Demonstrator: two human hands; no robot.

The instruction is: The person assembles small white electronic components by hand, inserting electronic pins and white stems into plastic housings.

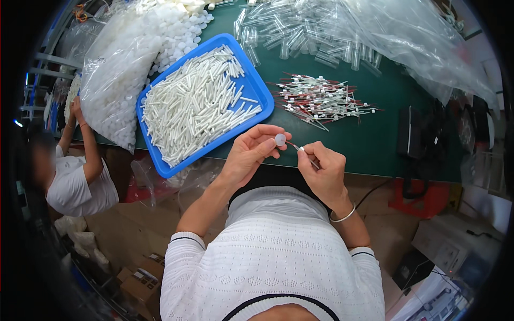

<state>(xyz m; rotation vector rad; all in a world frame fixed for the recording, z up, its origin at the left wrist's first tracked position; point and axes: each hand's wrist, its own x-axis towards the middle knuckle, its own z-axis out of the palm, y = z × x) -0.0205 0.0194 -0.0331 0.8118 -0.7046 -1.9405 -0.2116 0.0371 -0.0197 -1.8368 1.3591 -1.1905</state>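
Note:
Between the thumb and fingers of my left hand [251, 150] is a small round white plastic cap [280, 139]. My right hand [325, 167] pinches a thin wire lead with a small white connector [301, 150]. A reddish stretch of the wire [292, 144] runs from the connector to the cap; whether it passes through the cap I cannot tell. Both hands are just over the table's near edge. Beyond them lies a pile of red and white wire leads with white connectors [321, 99]. To the left, a blue tray [263, 92] holds many short white tubes [187, 107].
Clear plastic tubes [305, 32] are heaped at the back under clear plastic film [407, 37]. White round caps [182, 32] and a filled plastic bag [115, 80] stand far left. A black case [409, 131] sits at the right on the green table [369, 152]. Another person [83, 171] works at left.

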